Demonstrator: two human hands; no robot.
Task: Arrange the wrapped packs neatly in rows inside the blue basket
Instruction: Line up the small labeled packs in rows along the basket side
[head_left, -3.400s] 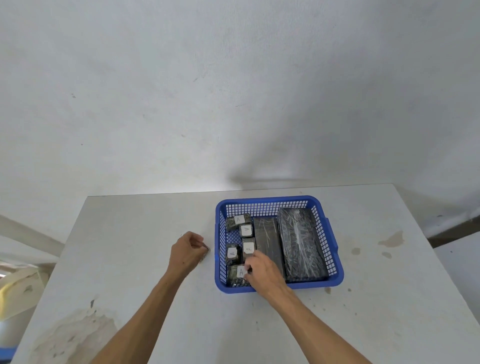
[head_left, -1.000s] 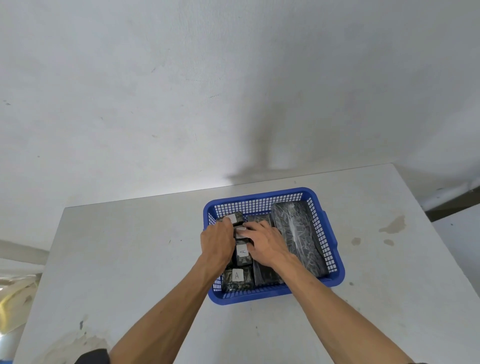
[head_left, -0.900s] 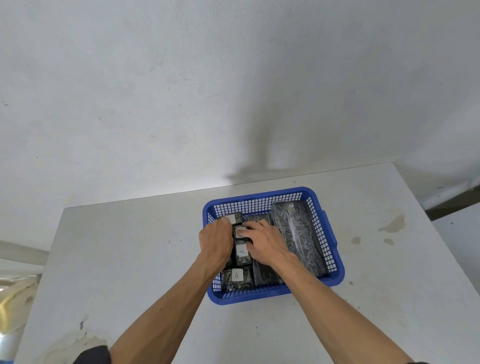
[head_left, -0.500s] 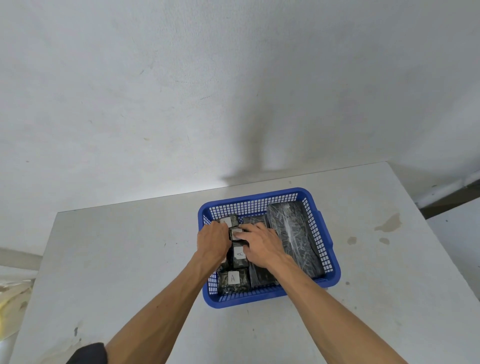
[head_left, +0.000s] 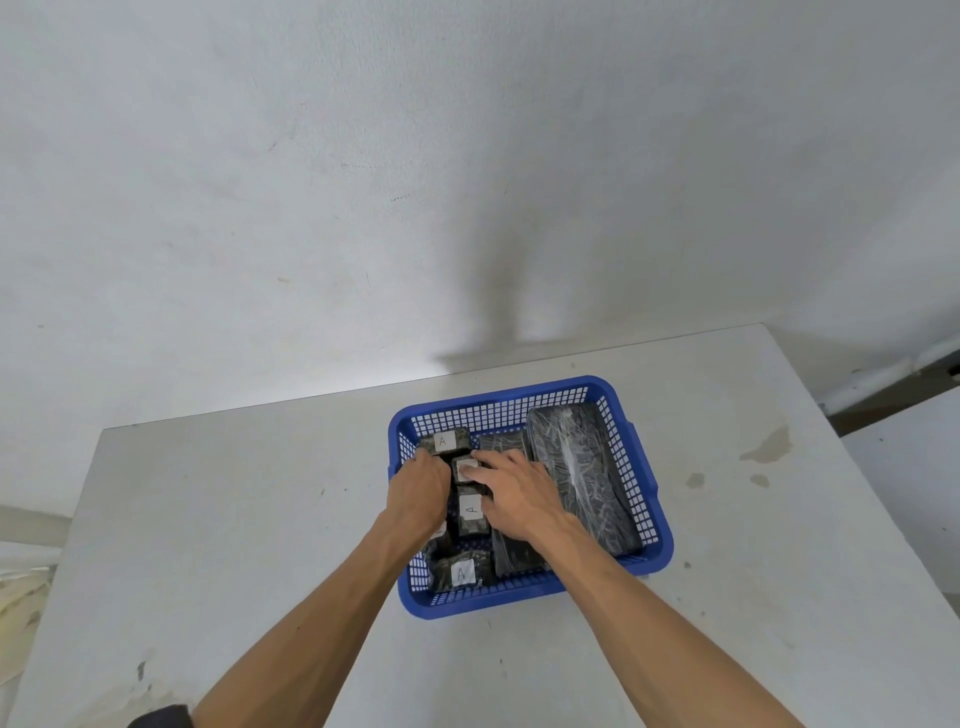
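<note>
Nearest the camera, two bare forearms are reaching forward over the pale worktop (head_left: 249, 519) into the blue basket (head_left: 644, 558). At the basket's near wall a small wrapped pack (head_left: 461, 571) is lying flat with its white label marked A facing up. Just beyond it, another labelled pack (head_left: 471, 512) is sitting between the two hands.

The left hand (head_left: 418, 493) is curling inward against the left-hand column of small packs, knuckles up; its fingers are bent, but whether they are gripping a pack or only pushing cannot be told, since the palm is hiding it. The right hand (head_left: 511, 499) is lying spread and loose, not clenched, with its fingertips (head_left: 470, 469) pressing on the label of a third small pack (head_left: 464, 470). Past that, one more labelled pack (head_left: 445, 441) is resting near the far left corner. To the right, a long dark pack (head_left: 506, 444) and a wider glossy one (head_left: 582, 467) are lying lengthwise, filling that half.

The small packs are looking light and blocky, firm enough to slide as units, while the shiny film is probably slippery and crinkly. Pinching each by its two short sides, or nudging flat from the top label, should be serving best; pulling at loose film is risking a tear.
</note>
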